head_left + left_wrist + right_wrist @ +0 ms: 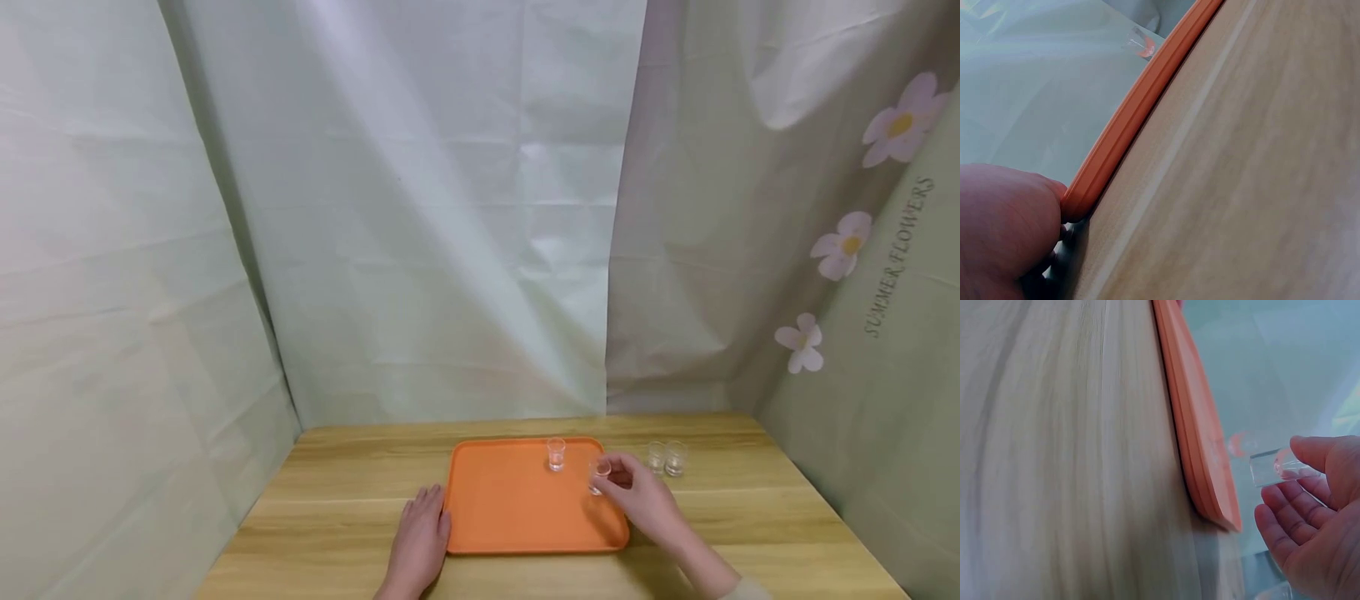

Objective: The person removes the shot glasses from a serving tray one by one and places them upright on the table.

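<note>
My right hand point(647, 498) pinches a small clear shot glass point(597, 469) between thumb and fingers, over the right side of an orange tray point(517, 512). In the right wrist view this glass point(1265, 469) appears sideways past the tray's rim, with the thumb on one side and fingertips on the other. Another shot glass point(556, 456) stands upright on the tray near its back edge. My left hand point(418, 540) rests on the table by the tray's left edge, fingers extended forward. Its thumb lies against the tray rim point(1119, 125).
Two more shot glasses, a left one point(656, 457) and a right one point(676, 459), stand side by side on the wooden table point(330, 500), right of the tray. Pale hanging cloth point(450, 250) encloses the table at the back and both sides.
</note>
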The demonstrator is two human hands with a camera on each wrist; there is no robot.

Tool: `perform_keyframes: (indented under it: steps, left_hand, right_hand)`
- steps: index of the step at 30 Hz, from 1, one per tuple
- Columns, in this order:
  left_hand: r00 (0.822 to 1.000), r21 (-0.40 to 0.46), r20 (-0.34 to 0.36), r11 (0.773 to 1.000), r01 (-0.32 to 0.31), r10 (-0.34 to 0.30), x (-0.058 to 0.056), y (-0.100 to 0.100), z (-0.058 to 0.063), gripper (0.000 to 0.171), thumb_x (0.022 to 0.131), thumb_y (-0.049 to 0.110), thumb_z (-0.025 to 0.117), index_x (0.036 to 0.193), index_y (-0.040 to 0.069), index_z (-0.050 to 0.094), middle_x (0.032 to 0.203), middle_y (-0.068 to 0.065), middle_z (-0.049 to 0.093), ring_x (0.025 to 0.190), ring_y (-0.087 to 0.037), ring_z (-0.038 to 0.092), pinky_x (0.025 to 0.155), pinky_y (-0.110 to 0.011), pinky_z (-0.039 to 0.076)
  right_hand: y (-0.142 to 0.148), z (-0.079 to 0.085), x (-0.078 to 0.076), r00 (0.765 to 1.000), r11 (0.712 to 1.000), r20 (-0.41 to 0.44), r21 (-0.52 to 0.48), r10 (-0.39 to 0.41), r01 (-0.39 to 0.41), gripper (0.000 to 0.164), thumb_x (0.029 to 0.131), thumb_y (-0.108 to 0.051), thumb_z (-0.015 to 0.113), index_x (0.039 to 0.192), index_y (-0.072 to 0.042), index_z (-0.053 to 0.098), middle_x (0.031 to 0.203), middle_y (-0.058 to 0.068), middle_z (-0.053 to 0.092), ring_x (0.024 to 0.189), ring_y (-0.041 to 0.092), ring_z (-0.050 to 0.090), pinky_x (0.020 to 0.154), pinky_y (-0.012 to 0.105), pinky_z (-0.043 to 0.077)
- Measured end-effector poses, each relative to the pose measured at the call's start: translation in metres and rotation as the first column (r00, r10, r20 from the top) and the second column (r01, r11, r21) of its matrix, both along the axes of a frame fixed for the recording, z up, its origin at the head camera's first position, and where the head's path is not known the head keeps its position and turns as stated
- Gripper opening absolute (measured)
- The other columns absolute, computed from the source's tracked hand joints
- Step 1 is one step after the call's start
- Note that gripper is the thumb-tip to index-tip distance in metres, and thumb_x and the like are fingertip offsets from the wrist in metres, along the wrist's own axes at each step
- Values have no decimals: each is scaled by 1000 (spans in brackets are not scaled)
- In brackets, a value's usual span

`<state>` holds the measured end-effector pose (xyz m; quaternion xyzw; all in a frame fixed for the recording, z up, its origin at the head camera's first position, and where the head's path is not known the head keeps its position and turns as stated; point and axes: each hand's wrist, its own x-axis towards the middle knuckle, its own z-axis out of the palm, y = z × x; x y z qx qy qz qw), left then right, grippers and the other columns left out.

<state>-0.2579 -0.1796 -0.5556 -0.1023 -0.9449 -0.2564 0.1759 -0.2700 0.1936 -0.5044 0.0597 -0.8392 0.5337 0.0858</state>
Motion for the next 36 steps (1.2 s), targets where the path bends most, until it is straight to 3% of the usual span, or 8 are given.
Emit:
perform_keyframes:
  steps: [10,24,36]
  left_hand:
    - [1000,-8,-30,1000,6,-6,-2,1,4,37,105,4,68,139,-12,67,143,-32,66,140,-56,57,119,-71,41]
    - [1000,-3,-11,1000,3,-3,0,0,4,38,105,4,69,139,-12,67,144,-32,66,140,-56,56,119,-72,40]
    - [1000,1,-3,1000,-2,2,2,1,2,38,105,5,69,140,-12,67,144,-31,66,141,-55,56,120,-72,40]
  right_hand:
    - [41,6,8,998,994,-56,107,-32,38,37,100,-15,84,132,0,74,114,5,77,103,19,77,89,26,62]
    - [79,-4,9,996,977,-10,195,-87,87,43,102,-21,83,137,0,72,121,10,78,103,19,77,87,26,62]
    - [94,-12,3,990,947,12,294,-138,129,37,101,-28,84,128,-3,74,117,8,78,105,25,77,88,37,60]
